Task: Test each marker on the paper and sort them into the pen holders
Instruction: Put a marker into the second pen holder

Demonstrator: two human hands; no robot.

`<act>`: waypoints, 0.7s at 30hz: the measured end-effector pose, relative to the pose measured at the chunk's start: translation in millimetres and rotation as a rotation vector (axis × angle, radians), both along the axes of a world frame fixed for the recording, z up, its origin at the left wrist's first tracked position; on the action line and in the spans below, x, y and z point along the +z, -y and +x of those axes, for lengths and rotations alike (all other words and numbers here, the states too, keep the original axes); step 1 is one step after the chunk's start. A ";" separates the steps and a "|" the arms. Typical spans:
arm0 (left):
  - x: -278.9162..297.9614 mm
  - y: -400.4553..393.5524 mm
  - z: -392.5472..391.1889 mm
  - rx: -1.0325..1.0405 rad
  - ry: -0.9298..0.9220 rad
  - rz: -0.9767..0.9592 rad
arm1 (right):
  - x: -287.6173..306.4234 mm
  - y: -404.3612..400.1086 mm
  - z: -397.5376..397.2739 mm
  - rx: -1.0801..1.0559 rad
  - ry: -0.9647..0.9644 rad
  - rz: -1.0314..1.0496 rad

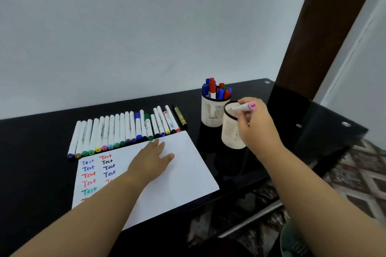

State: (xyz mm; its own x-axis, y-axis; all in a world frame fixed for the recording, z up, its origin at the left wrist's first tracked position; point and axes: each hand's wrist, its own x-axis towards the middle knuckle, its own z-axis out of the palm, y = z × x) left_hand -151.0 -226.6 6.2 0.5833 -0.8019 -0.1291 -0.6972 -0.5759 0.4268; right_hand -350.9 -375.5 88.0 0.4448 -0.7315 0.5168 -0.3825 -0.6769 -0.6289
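Right now the black surface [52,131] carries the near pen holder [230,131], and directly over its rim the right hand [255,125] has its grip pinched on a pink-capped marker [244,107]. Its long axis lies nearly level, cap pointing right, so it likely needs tipping upright; the left hand [151,157] rests flat, fingers spread, on the paper [188,173].

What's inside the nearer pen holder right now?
The right hand holds a pink-capped marker over the rim of the nearer pen holder. No other marker shows inside; the bottom is hidden by its wall and the hand.

Left hand [151,161] lies flat, fingers straight; right hand [255,125] raised, fingers curled.
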 end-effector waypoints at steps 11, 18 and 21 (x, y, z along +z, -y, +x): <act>-22.3 11.4 6.4 0.007 0.146 0.062 | -10.6 41.6 14.9 -0.049 -0.347 -0.089; -26.6 12.4 7.6 0.018 0.143 0.044 | -5.4 43.1 23.8 -0.083 -0.413 0.019; -26.2 11.1 6.5 0.015 0.144 0.034 | -2.9 43.2 25.1 -0.073 -0.394 0.060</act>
State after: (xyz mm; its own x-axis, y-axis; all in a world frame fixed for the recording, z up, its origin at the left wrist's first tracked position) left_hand -144.5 -237.8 -20.0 0.6099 -0.7893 -0.0703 -0.7410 -0.5995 0.3026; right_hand -325.8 -418.7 85.1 0.5458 -0.7923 0.2725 -0.6479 -0.6054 -0.4624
